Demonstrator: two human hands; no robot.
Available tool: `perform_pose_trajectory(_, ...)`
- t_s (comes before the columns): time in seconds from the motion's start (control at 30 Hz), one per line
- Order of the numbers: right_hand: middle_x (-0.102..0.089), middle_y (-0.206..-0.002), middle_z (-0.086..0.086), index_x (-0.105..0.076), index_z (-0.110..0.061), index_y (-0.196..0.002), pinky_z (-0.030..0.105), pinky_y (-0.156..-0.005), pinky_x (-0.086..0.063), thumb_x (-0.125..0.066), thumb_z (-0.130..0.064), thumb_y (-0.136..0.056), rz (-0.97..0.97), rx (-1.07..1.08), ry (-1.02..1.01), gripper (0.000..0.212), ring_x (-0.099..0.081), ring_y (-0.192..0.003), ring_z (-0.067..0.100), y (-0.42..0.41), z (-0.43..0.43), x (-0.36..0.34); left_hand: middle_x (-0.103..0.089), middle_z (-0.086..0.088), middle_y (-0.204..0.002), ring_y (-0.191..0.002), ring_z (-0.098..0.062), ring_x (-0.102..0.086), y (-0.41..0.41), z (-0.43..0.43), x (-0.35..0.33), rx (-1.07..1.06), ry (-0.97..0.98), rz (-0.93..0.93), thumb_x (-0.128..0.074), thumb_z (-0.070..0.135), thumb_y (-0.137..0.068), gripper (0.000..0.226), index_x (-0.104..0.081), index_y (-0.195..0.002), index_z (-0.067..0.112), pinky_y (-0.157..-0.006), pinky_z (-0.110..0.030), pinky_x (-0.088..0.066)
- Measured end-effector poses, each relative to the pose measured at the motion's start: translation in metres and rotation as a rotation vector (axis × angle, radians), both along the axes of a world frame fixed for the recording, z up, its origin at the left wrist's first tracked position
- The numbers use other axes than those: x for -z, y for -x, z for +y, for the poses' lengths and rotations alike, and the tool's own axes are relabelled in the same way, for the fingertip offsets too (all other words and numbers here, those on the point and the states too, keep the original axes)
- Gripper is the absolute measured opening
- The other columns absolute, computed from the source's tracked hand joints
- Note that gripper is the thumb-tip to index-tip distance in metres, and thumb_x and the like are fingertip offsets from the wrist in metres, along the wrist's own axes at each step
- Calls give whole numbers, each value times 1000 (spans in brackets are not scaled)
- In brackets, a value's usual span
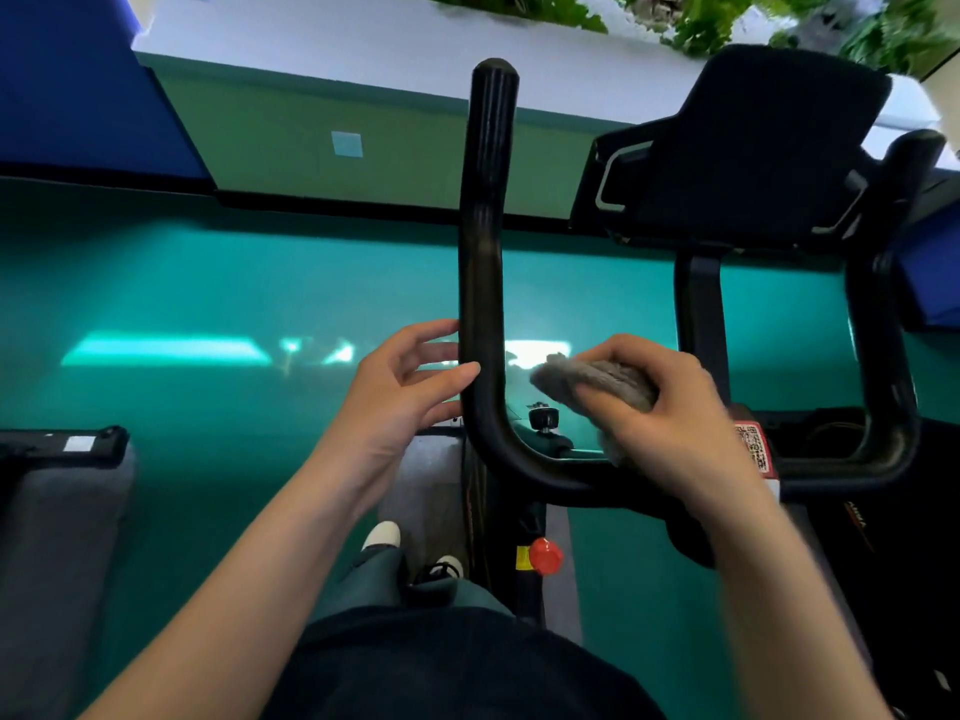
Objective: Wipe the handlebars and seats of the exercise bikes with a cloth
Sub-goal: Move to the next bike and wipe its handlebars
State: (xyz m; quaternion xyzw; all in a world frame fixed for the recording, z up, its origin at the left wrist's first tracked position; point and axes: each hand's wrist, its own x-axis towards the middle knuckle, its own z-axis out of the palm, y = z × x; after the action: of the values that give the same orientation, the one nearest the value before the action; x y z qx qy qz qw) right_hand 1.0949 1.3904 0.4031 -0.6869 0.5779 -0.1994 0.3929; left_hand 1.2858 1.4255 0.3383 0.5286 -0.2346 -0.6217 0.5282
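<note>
**Head view: cloth bunched and off the bar, steadying hand loose**

Head view. The black U-shaped tubular handlebar (480, 252) rises through the middle of the scene, its left upright running far toward a rounded tip. The left hand (400, 387) sits at the near part of that upright. Its fingers are spread and its thumb tip and fingertips meet the tube's left side, but they are not wrapped round it. The right hand (670, 407) clutches a grey fluffy cloth (597, 379), wadded in curled fingers. The cloth is just right of the upright and apart from it. No seat shows.

The likeliest fault is patchy coverage. A wad this tight would probably touch only a narrow strip, so the tube's back and left faces and its far tip may go unwiped.

A small black adjusting knob (543, 420) stands just below the cloth, near the bend, and loose pile could catch on it during a downward stroke.

With the left hand only resting, a firm rub may shift the bar or let the cloth skid off. The black console bracket (748, 148) at far right crowds the reach to the other upright.
</note>
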Motion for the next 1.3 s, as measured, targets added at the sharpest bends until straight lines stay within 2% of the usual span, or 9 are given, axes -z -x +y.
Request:
perform_pose_trajectory(0.1, -62, -71, -11, -67, -17, -84, 17, -60, -43, -70, -5, -83, -153, 64, 91, 12, -57, -64, 3, -30, 24, 17, -65, -13, -112, -93, -17, -67, 0, 2, 1, 30, -17, 16, -65, 8, -82, 36, -59, -118, 13, -72, -27, -55)
perform_pose_trajectory(0.2, -68, -86, -5, -71, -16, -90, 14, -73, -46, -71, 2, -78, -85, 20, 196, 21, -63, -82, 5, -34, 39, 22, -65, -14, -110, -93, -18, -67, 0, 3, 2, 25, -28, 6, -64, 8, -83, 35, -59, -118, 12, -74, -29, -56)
perform_pose_trajectory(0.4, -64, -86, -14, -74, -18, -91, 14, -78, -44, -73, 6, -71, 135, -141, 240, 31, -60, -87, 9, -2, 51, 11, -63, -15, -113, -95, -18, -67, -1, 2, 2, 44, -37, -2, -65, 8, -83, 35, -60, -117, 12, -74, -29, -55)
perform_pose_trajectory(0.53, -59, -88, -13, -74, -15, -96, 9, -81, -40, -73, 9, -71, 228, 89, 307, 35, -56, -88, 9, 12, 62, 13, -64, -14, -113, -94, -17, -68, -4, 4, 2, 66, -26, 1, -68, 13, -80, 37, -60, -117, 14, -74, -28, -55)
perform_pose_trajectory(0.73, -65, -92, -4, -73, -12, -97, 17, -85, -43, -71, 13, -69, 261, 267, 403, 37, -57, -92, 18, -5, 81, 21, -64, -8, -111, -93, -18, -68, 2, 4, 0, 115, -11, -44, -75, 18, -68, 62, -52, -125, 17, -68, -24, -55)
perform_pose_trajectory(0.87, -66, -92, -7, -73, -16, -99, 24, -83, -48, -71, 7, -72, 191, 266, 348, 35, -57, -93, 15, -18, 83, 15, -64, -9, -109, -93, -20, -68, 2, 1, 0, 124, -1, -78, -74, 12, -71, 58, -52, -124, 16, -68, -24, -55)
perform_pose_trajectory(1.0, -68, -90, 4, -73, -12, -97, 26, -73, -35, -64, 0, -78, 459, 221, 198, 25, -54, -92, 26, -5, 46, 8, -64, -9, -108, -92, -19, -68, 1, 1, 2, 142, 22, -92, -74, 11, -74, 54, -52, -122, 16, -70, -26, -56)
perform_pose_trajectory(1.1, -63, -80, 2, -73, -14, -91, 24, -68, -33, -59, -5, -78, 555, 150, 24, 22, -55, -86, 23, -5, 30, 4, -63, -10, -110, -94, -21, -67, -1, 1, 5, 143, 29, -100, -73, 10, -75, 53, -51, -123, 15, -74, -30, -56)
perform_pose_trajectory(1.3, -63, -76, 5, -70, -9, -86, 29, -58, -41, -58, -11, -77, 442, 98, -42, 15, -57, -73, 22, -36, 33, 8, -63, -9, -111, -93, -20, -67, -2, 0, 8, 143, 47, -96, -74, 12, -74, 54, -51, -122, 16, -73, -29, -56)
